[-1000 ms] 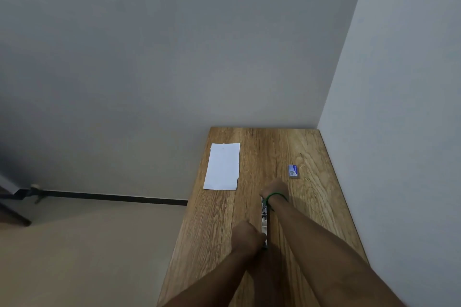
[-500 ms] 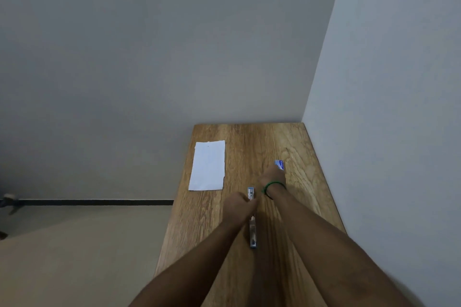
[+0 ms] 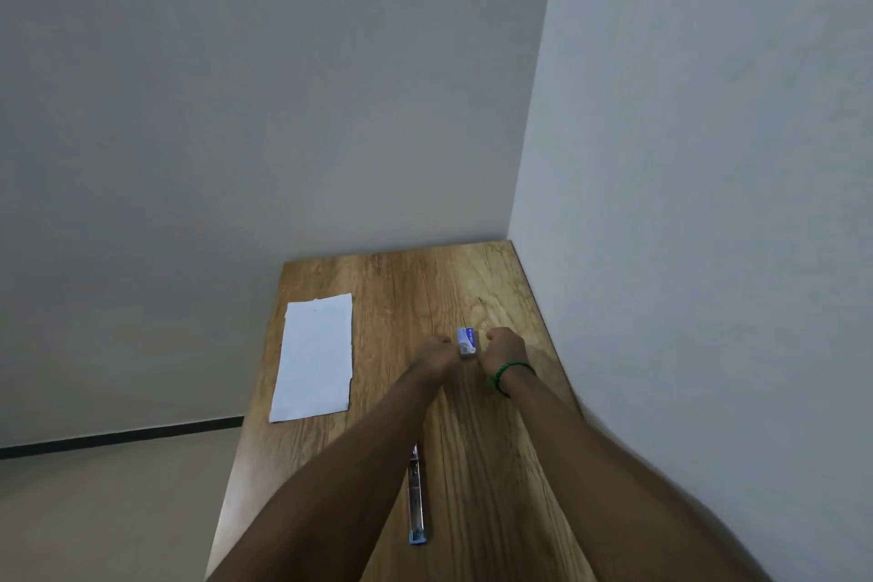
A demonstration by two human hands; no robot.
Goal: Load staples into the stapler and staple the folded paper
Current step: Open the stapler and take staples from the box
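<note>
Together the curled left hand (image 3: 437, 352) and right hand (image 3: 505, 347) grip the small staple box (image 3: 466, 342) from either side, far out on the table (image 3: 401, 279). Nearer, the stapler (image 3: 418, 501) lies opened flat; the folded paper (image 3: 314, 357) rests well left.

A wooden table (image 3: 401, 279) spreads beneath the left hand (image 3: 437, 352) and right hand (image 3: 505, 347). Grey walls (image 3: 283, 109) stand beyond and right of them; beige floor (image 3: 118, 510) lies to their left.

Wood-grain table (image 3: 401, 288), seemingly metal stapler (image 3: 417, 501).
</note>
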